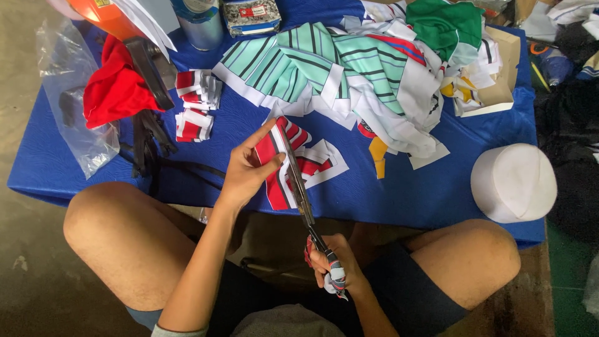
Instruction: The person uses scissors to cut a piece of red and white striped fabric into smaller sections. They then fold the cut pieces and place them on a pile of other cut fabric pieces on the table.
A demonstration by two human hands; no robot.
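Note:
My left hand (246, 171) grips a red, white and black striped fabric piece (293, 163) over the near edge of the blue table (405, 193). Long scissors (299, 190) run along the fabric's edge, blades up against it. My right hand (334, 265) holds the scissors' handles, which are wrapped in cloth, low between my knees.
Two stacks of cut striped pieces (194, 106) lie left of centre. A heap of teal striped, white and green cloth (349, 68) fills the table's far side. Red cloth (115, 90), black straps and a clear plastic bag (68, 93) lie left; a white round cap (513, 182) right.

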